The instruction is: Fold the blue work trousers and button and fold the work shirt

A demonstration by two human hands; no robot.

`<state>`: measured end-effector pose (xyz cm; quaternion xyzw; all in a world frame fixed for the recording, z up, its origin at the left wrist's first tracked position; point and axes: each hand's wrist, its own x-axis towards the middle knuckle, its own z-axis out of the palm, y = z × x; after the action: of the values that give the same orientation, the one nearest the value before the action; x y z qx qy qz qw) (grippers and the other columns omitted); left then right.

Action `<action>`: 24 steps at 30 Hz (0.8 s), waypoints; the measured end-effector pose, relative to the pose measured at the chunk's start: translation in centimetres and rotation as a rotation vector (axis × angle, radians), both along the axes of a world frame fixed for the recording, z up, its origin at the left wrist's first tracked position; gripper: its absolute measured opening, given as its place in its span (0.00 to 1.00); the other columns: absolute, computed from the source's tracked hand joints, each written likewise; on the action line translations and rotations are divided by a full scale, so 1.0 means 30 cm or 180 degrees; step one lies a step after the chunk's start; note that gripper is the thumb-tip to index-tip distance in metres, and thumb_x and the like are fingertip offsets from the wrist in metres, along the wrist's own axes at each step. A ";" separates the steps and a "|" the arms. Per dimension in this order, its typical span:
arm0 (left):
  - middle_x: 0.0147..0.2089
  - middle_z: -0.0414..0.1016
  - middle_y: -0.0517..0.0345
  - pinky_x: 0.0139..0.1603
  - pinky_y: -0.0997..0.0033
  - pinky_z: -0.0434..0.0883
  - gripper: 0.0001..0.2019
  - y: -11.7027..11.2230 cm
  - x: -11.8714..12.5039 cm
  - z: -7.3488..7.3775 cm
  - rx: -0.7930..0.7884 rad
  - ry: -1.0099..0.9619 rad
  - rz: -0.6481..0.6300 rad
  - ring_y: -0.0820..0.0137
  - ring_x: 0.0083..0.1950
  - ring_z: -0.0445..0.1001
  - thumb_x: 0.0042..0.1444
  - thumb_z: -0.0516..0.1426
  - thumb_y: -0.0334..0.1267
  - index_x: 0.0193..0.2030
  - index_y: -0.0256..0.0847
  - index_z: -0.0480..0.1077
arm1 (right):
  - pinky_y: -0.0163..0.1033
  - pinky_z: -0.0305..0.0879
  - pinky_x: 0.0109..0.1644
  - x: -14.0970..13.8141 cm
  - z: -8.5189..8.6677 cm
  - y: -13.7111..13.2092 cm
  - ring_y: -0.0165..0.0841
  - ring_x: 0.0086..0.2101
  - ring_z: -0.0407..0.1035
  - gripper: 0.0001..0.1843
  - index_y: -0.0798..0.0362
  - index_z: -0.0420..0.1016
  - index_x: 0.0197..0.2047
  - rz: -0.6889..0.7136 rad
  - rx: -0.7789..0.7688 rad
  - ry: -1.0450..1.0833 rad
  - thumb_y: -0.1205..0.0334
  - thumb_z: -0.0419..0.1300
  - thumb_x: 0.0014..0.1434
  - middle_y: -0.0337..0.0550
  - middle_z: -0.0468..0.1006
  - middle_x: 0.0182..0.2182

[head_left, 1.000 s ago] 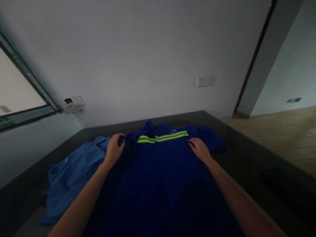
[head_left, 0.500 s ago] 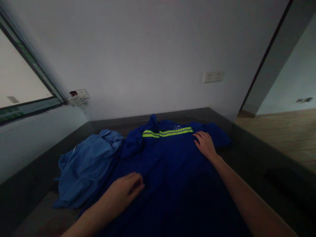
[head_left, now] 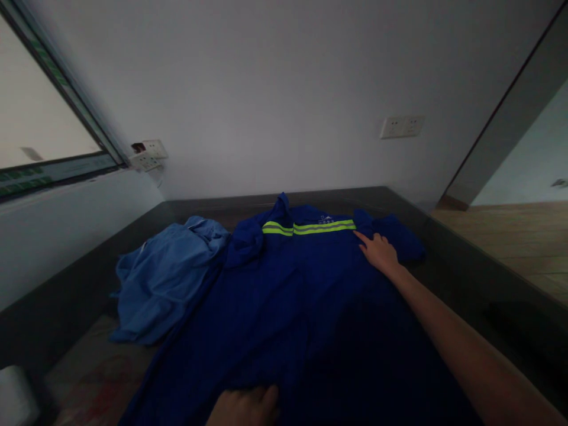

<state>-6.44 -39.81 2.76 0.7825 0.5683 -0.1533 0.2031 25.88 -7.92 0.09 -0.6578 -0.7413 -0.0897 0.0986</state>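
Note:
A dark blue work jacket [head_left: 266, 296] with yellow-green and grey reflective stripes lies spread on the dark table, its collar end toward the wall. My right hand [head_left: 380, 251] rests at its right side just below the stripe, index finger stretched out and the others slightly bent. At the bottom edge, my left hand [head_left: 246, 407] is on the front of the jacket with its fingers curled in against the cloth; part of it is cut off by the frame. The left sleeve [head_left: 244, 242] is bunched up beside the chest.
A crumpled lighter blue garment [head_left: 166, 284] lies left of the jacket. Beneath it is a greyish sheet with red marks [head_left: 102, 384], and a white object [head_left: 16, 396] is at the lower left. The dark table [head_left: 452, 260] meets a wall with sockets [head_left: 402, 126].
My left hand has come down and nearer to me over the jacket, its fingers now curled at the cloth. My right hand stays by the stripe, index finger extended. The view has shifted slightly.

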 end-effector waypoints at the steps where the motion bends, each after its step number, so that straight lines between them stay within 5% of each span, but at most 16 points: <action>1: 0.42 0.79 0.49 0.38 0.62 0.76 0.13 0.014 -0.002 0.021 0.0075 0.0029 0.0037 0.55 0.41 0.79 0.61 0.47 0.32 0.47 0.44 0.70 | 0.52 0.66 0.41 0.002 0.005 -0.005 0.49 0.43 0.66 0.23 0.38 0.62 0.63 0.0045 -0.0063 -0.0062 0.57 0.50 0.65 0.57 0.70 0.46; 7: 0.42 0.78 0.49 0.42 0.61 0.74 0.12 0.156 -0.097 0.060 0.0685 -0.0003 0.0426 0.58 0.43 0.79 0.64 0.45 0.34 0.45 0.42 0.69 | 0.51 0.66 0.40 -0.001 0.028 -0.046 0.51 0.44 0.67 0.22 0.48 0.70 0.59 -0.0066 -0.0214 -0.0193 0.65 0.45 0.66 0.61 0.71 0.46; 15: 0.48 0.74 0.39 0.52 0.58 0.69 0.14 0.447 -0.234 -0.002 0.1275 -0.0779 0.0590 0.58 0.48 0.75 0.61 0.45 0.32 0.51 0.34 0.64 | 0.50 0.68 0.35 0.014 0.085 -0.210 0.53 0.41 0.71 0.19 0.60 0.73 0.50 -0.0308 -0.0553 -0.0417 0.72 0.46 0.62 0.66 0.73 0.41; 19: 0.47 0.74 0.45 0.51 0.65 0.69 0.14 0.625 -0.212 0.002 0.1231 -0.1023 0.0554 0.63 0.48 0.74 0.64 0.42 0.36 0.48 0.37 0.65 | 0.48 0.69 0.33 0.027 0.106 -0.372 0.49 0.36 0.74 0.16 0.62 0.74 0.47 -0.0313 -0.0828 -0.0488 0.71 0.47 0.63 0.63 0.74 0.38; 24: 0.42 0.76 0.48 0.48 0.67 0.70 0.16 0.810 -0.091 0.027 0.1148 -0.1094 0.0512 0.63 0.44 0.76 0.66 0.41 0.40 0.43 0.37 0.67 | 0.47 0.71 0.35 -0.009 0.155 -0.589 0.49 0.38 0.75 0.22 0.67 0.69 0.54 -0.0103 -0.1424 -0.0435 0.56 0.49 0.68 0.65 0.74 0.43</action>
<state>-9.16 -15.52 3.57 0.7728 0.6040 0.1024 0.1654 25.60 -25.58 4.74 -0.6675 -0.7370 0.0309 -0.1015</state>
